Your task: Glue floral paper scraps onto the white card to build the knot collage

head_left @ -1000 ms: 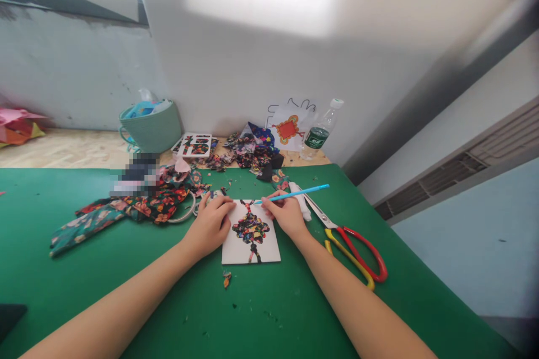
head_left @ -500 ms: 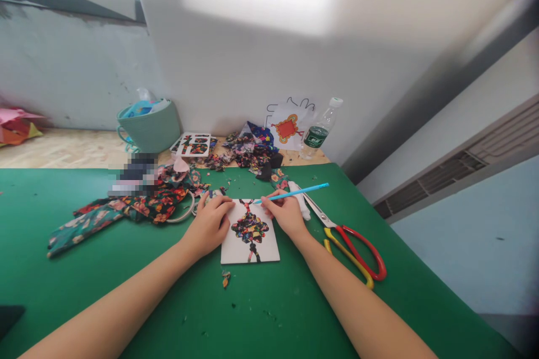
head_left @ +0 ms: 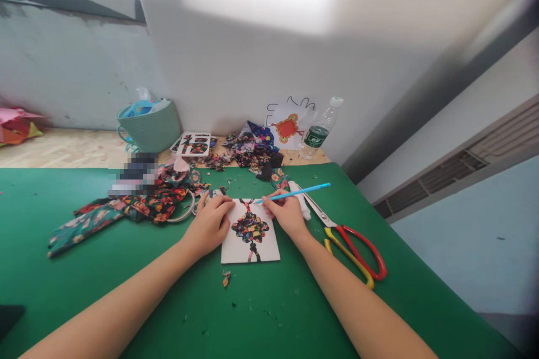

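Note:
A square white board point(head_left: 269, 249) lies on the green table mat, with a knot-shaped design of floral fabric scraps point(head_left: 250, 228) on it. My left hand point(head_left: 209, 221) rests at the board's upper left, its fingers stretched onto the edge and its thumb beside it. In my right hand point(head_left: 287, 214), thumb and fingers pinch a slim blue pencil point(head_left: 311, 188). Its tip points left and down, at the top of the design; whether it touches the board I cannot tell. To the right of this hand lie a white crumpled tissue point(head_left: 304, 206) and scissors point(head_left: 356, 241) with red and yellow handles.
Patterned cloth point(head_left: 155, 202) and a roll of tape point(head_left: 185, 210) lie left of the board. Along the wall stand a green basket point(head_left: 151, 129), another decorated board point(head_left: 194, 145), a heap of fabric scraps point(head_left: 252, 146), a printed knot picture point(head_left: 287, 128) and a water bottle point(head_left: 318, 133).
The blue pencil has shifted very slightly to the right in my right hand. My left hand and the board stay in the same place.

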The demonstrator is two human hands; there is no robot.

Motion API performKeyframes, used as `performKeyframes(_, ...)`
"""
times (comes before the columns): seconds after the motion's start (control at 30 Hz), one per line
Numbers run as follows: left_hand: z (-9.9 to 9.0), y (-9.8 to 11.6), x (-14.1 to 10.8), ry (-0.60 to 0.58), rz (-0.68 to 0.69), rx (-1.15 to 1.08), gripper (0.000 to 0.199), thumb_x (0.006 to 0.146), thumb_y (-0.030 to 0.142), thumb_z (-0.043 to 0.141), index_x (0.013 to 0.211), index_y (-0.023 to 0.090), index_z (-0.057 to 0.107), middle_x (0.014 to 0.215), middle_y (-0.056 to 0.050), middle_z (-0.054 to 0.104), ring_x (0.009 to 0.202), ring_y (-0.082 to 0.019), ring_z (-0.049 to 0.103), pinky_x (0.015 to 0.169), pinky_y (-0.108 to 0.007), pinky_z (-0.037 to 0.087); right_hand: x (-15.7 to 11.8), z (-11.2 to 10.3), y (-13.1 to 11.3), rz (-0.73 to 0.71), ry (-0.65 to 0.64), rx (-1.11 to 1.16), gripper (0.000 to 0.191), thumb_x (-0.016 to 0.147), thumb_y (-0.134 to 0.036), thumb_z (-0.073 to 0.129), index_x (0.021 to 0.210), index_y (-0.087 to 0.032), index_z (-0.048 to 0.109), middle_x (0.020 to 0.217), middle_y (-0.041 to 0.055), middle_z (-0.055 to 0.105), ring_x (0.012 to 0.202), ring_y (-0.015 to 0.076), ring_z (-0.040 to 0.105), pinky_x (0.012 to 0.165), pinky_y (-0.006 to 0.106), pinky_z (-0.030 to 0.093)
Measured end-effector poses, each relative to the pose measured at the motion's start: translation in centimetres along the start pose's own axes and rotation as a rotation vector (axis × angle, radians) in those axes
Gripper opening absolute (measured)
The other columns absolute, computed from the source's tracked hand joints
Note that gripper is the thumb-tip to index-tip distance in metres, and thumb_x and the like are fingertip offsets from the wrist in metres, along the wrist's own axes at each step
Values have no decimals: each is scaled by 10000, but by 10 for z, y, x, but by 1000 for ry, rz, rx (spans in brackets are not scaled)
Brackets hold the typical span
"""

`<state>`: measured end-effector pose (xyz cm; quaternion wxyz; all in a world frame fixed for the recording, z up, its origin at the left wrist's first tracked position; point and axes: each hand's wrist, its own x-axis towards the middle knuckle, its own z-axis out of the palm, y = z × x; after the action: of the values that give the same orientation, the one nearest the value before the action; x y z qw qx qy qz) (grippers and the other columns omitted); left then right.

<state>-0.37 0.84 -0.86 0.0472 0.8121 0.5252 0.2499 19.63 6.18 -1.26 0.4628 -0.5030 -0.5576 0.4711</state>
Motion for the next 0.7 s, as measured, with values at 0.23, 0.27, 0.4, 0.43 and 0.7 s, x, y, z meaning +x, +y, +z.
performKeyframes(0.23,2,-2,0,7,-3,11,362,751,70,377,1058,218,500,1089,-43,532,1042,-182,482,1035,-488,123,0,0,2,-19,26,-18,302,618,-440,659,632,-183,499,533,21,620,419,137,546,360,229,416)
performKeyframes(0.27,2,-2,0,8,-3,11,363,752,71,376,1059,219,499,1090,-44,532,1044,-183,480,1035,-487,124,0,0,2,-23,29,-24,298,622,-436,657,630,-184,499,530,20,618,417,136,544,358,228,414)
performKeyframes(0.4,3,-2,0,12,-5,-1,360,750,75,381,1057,219,503,1090,-39,531,1040,-184,484,1035,-486,128,-1,0,3,-27,33,-32,287,629,-430,652,625,-187,498,514,14,609,414,138,541,354,229,411)
performKeyframes(0.43,3,-2,0,14,-5,-4,361,749,74,383,1056,219,504,1090,-38,532,1038,-184,485,1035,-487,129,-1,0,2,-26,35,-34,287,629,-431,651,624,-188,498,514,15,609,415,140,542,354,231,412)
performKeyframes(0.7,3,-2,-1,14,-3,4,361,747,71,378,1054,215,502,1089,-39,531,1046,-182,482,1038,-484,119,0,0,2,-20,54,-40,271,633,-415,647,631,-186,503,520,15,609,421,141,546,340,225,406)
